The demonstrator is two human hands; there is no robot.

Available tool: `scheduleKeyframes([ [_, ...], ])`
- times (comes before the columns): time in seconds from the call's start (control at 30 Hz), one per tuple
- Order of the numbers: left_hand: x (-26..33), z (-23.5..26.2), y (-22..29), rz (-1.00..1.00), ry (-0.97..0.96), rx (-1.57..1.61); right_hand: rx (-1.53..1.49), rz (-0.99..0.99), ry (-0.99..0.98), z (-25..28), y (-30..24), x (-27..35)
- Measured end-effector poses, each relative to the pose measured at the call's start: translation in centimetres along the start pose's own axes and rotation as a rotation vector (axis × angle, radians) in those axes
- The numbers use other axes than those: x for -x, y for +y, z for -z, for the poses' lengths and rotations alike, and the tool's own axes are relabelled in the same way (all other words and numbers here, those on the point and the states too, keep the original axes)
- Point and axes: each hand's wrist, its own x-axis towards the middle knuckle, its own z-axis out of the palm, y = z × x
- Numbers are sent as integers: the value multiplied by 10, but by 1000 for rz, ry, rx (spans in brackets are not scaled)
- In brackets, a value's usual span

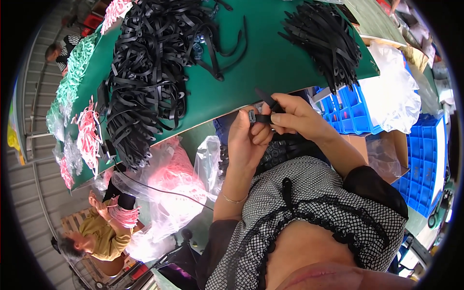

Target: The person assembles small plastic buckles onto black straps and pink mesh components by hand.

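One black strap [264, 118] (with small rectangular piece [252, 116]): fingers of left hand [249, 137] and right hand [303, 117] pinch it beside green table [263, 53].

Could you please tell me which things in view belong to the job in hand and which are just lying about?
Likely in the job:
black strap, held in both hands
large black strap heap
smaller black strap bundle
green table

Apparently just lying about:
pink bundle
mint-green bundles
blue crate
white plastic bag
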Motion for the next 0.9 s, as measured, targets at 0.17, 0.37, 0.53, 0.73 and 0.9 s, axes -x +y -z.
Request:
scheduleKeyframes([
  [0.17,1,2,-3,24,-19,96,-52,-17,17,4,13,-4],
  [0.37,1,6,-7,2,-22,127,-85,-6,17,3,15,-6],
  [0.53,3,5,-9,-6,-15,176,-84,-40,25,3,12,-3],
  [0.73,2,7,-12,-4,26,56,-80,-26,37,-2,13,-8],
  [0.9,1,14,-5,-267,246,-428,526,401,149,5,27,-12],
])
